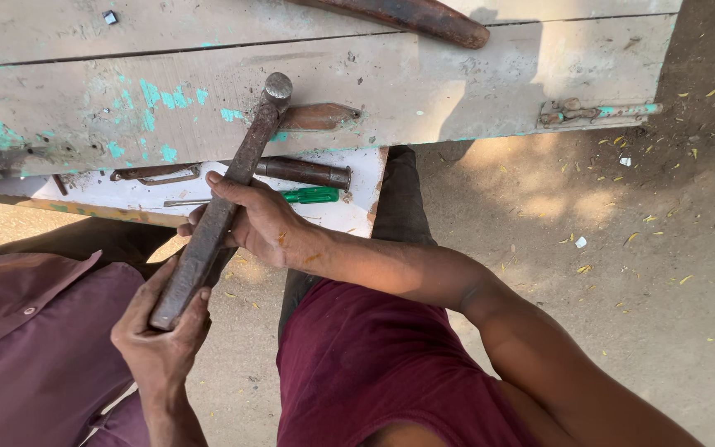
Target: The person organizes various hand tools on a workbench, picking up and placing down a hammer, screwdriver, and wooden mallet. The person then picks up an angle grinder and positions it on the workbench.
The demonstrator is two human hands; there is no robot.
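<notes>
Your left hand [161,331] and right hand [254,222] both clench the hammer [221,203]; it looks heavy and rigid, so grip mid-shaft.

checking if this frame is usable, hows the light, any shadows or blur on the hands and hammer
Head view: hard sunlight on the old painted door and ground, dappled shadow at right; both hands, left and right, and the hammer sit in even shade, sharp, no motion blur; no glare; the white board under the green screwdriver is bright but not blown out.

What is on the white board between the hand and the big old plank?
In the head view, a green-handled screwdriver and a rusty dark handle lie on the white board, between the right hand and the plank.
</notes>
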